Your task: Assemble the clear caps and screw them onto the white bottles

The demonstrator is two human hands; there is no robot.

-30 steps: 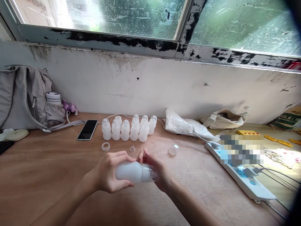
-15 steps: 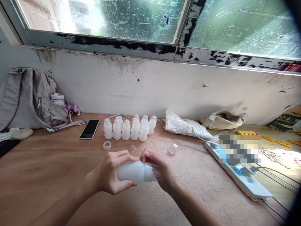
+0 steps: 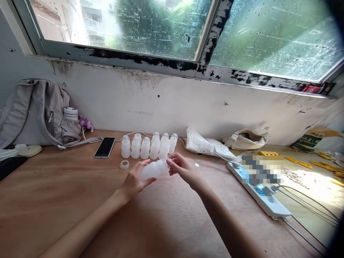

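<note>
A frosted white baby bottle point(image 3: 153, 170) is held above the table, lying nearly on its side with its neck raised to the right. My left hand point(image 3: 136, 179) is closed around its base, thumb along the near side. At the neck, the fingers of my right hand point(image 3: 183, 170) pinch the bottle's end; whatever small part sits between the fingertips is hidden. On the table left of the bottle lies a translucent ring point(image 3: 124, 164). A small white disc point(image 3: 197, 165) lies beyond my right hand. Several similar bottles point(image 3: 145, 148) stand upright in rows behind.
A phone point(image 3: 104, 147) and a grey backpack point(image 3: 29, 114) are at the left. Toward the back right lie a white padded envelope point(image 3: 206, 144) and a cream pouch point(image 3: 245, 139). A power strip point(image 3: 279, 208) with cables runs along the right side.
Both hands and the bottle have moved away from me toward the standing bottles, and the bottle's neck now tilts upward. The small spiked part and clear round piece on the table are out of sight.
</note>
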